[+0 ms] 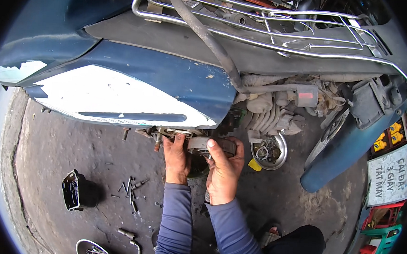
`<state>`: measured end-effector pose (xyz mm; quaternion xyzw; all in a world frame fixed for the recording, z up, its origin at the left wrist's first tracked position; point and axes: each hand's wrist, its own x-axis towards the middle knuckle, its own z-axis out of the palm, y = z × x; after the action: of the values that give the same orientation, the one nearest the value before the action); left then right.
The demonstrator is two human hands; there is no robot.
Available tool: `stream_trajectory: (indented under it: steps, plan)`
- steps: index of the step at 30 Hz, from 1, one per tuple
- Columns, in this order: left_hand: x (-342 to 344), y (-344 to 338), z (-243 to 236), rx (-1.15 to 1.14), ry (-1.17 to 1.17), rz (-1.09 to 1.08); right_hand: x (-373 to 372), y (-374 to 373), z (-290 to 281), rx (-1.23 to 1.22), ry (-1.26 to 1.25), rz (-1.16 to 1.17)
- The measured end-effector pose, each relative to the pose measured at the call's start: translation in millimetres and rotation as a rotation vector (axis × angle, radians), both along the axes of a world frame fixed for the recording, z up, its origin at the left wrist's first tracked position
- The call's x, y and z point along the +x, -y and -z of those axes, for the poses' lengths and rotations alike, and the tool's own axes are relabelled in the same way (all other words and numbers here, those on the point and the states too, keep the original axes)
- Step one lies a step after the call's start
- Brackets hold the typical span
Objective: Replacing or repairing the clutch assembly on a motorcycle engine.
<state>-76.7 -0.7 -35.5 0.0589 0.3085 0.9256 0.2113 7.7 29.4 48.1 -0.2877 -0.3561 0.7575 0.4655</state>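
Observation:
Below the blue and white body panel (122,89) of a scooter, my left hand (177,159) reaches up to a metal mechanism (160,136); its fingertips are at a light metal piece, partly hidden under the panel. My right hand (225,170) is closed on a round, thick, dark metal part (200,146), thumb across its side, held right beside the left hand. A dark container (199,169) on the ground shows between and behind my wrists.
A steel bowl of small parts (278,157), a black plastic box (76,189), loose tools (132,192) and another bowl (83,252) lie on the ground. A blue fender (327,158), a sign board (387,175) and colored crates (376,235) are at the right. A chrome rack (310,53) is above.

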Motion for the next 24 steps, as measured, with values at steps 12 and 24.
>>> stream_trajectory:
  steps: [12, 24]
  plan:
    - [-4.4, 3.6, -3.1, 0.143, 0.130, 0.063, 3.5, -9.8, 3.5, -0.127, 0.002, 0.097]
    - [2.6, 3.9, -3.5, 0.036, 0.070, 0.021, 12.7, -2.0, 4.8, -0.085, 0.080, -0.035]
